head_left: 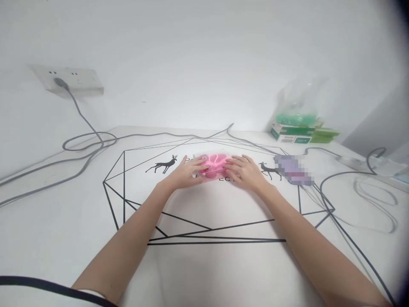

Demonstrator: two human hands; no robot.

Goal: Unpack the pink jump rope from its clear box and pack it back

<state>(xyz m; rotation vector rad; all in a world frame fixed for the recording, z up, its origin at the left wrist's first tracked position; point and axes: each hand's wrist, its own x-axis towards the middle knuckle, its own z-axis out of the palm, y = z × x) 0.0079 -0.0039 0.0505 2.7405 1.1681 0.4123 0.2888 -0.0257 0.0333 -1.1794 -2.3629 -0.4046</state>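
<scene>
Head view: from where I stand, both bare hands meet at a pink packet [214,165], bright pink under what looks like clear film; whether it rests on the white desk [191,277] or just above it, I can't tell. The left hand [185,174] is at the packet's left end, its fingers a little apart and laid over the pink. The right hand [245,172] is at the right end in much the same way, fingers slightly spread. Whether either thumb pinches the packet, I can't tell.

To my eye, the step in hand is steadying and handling the packet between both hands. The next move would seem to call for a sure hold at one end and light fingers at the other, since film slips easily.

Left of the packet is a printed deer [164,164]; to its right, past the right hand, lies a pixelated purple thing [294,169]. Behind and right of the packet, green-and-white boxes [292,131] sit beneath a clear bag [297,117].
</scene>
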